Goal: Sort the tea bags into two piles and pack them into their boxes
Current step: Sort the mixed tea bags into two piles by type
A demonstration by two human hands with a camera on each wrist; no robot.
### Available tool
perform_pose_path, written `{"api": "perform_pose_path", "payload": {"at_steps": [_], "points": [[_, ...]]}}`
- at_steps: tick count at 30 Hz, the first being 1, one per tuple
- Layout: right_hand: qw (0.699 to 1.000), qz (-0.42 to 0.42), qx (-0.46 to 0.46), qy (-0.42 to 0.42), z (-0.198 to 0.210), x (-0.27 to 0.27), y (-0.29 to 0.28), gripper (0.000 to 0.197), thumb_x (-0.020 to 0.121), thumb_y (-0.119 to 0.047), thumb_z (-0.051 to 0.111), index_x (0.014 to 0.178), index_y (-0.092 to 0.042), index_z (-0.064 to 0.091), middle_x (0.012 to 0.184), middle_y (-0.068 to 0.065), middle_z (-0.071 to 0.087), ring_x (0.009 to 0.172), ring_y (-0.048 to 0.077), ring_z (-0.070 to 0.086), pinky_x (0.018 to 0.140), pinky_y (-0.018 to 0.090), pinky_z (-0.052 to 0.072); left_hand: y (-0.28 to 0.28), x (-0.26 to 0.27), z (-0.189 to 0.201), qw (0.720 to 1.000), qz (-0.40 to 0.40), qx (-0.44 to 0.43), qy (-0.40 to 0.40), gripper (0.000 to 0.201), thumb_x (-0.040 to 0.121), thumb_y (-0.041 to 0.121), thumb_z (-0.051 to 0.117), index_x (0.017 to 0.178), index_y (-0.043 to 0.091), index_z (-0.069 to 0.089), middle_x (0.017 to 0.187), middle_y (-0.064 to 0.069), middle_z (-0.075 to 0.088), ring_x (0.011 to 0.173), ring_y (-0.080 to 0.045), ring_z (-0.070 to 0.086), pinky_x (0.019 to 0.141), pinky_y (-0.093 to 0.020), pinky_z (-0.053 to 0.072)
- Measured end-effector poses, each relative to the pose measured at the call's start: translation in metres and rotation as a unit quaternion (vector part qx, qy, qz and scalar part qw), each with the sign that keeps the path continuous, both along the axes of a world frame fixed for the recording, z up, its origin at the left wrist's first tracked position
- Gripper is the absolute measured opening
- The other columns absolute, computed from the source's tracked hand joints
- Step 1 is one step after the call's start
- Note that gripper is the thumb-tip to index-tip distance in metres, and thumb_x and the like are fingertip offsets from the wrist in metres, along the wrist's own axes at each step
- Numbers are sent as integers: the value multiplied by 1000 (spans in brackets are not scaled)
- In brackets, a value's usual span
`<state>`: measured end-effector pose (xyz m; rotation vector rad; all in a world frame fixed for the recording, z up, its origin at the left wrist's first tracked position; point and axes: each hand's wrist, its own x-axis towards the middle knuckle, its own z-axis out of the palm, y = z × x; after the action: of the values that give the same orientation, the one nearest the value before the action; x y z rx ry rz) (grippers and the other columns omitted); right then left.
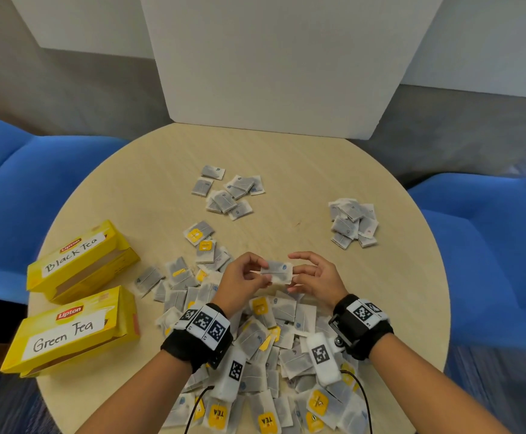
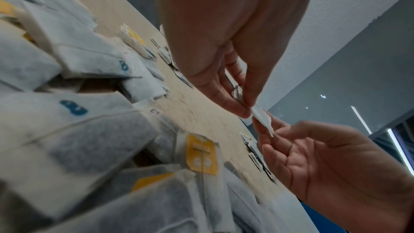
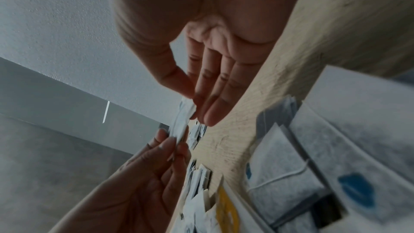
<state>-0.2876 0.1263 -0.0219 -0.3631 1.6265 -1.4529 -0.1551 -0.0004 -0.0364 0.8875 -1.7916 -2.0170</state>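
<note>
Above the table's middle, my left hand (image 1: 257, 273) and my right hand (image 1: 297, 272) pinch the two ends of one tea bag (image 1: 276, 270), a white sachet with a small blue mark. The left wrist view shows my left hand (image 2: 246, 111) with thumb and finger nipping the tea bag (image 2: 262, 120) edge-on. My right hand (image 3: 192, 103) pinches the other end of the tea bag (image 3: 182, 121). A large mixed heap of tea bags (image 1: 271, 355) lies under my wrists. Two sorted piles lie further off: one at the far centre (image 1: 229, 192), one at the right (image 1: 354, 222).
Two yellow Lipton boxes lie open at the left of the round wooden table (image 1: 302, 170): "Black Tea" (image 1: 80, 258) behind, "Green Tea" (image 1: 73, 330) in front. Blue chairs (image 1: 490, 245) flank the table. A white board (image 1: 280, 67) stands behind it.
</note>
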Motion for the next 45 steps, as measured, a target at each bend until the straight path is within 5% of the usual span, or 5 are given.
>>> {"api": "perform_pose_path", "payload": {"at_steps": [20,24,32,39,45], "points": [[998,14,44,47,-3,1,-4,25,83,3,67,102,-11,60,77,12,66,53,17,61,55,29,55,-40,-11,13,991,49,-120,-30,14,84,-8,61,79,6,60,84,-10,62,65,-18,60,61,-23,54],[992,9,87,97,-4,-11,5,21,84,1,66,98,-15,62,81,11,66,54,16,61,58,30,55,-91,-33,11,980,82,-169,-71,18,87,-2,58,98,7,70,99,-11,67,86,-28,63,79,-37,56],[903,186,230,313,-14,-29,26,32,75,-13,77,104,-21,66,103,-2,63,88,6,58,74,12,41,-171,-65,-3,950,47,-247,-187,34,93,3,47,125,7,60,123,-18,60,108,-35,57,91,-40,47],[839,312,234,381,-24,-24,14,46,88,-21,64,132,-30,53,97,-2,37,83,12,41,67,14,33,-191,-72,-23,891,20,-331,-310,33,98,14,44,128,16,58,136,-21,44,125,-41,36,102,-48,37],[845,299,241,372,-24,-25,9,29,79,-23,73,107,-20,64,97,-1,44,87,11,47,74,22,38,-168,-67,-16,863,49,-392,-316,34,95,15,48,129,18,56,139,-17,34,123,-40,33,95,-50,37]]}}
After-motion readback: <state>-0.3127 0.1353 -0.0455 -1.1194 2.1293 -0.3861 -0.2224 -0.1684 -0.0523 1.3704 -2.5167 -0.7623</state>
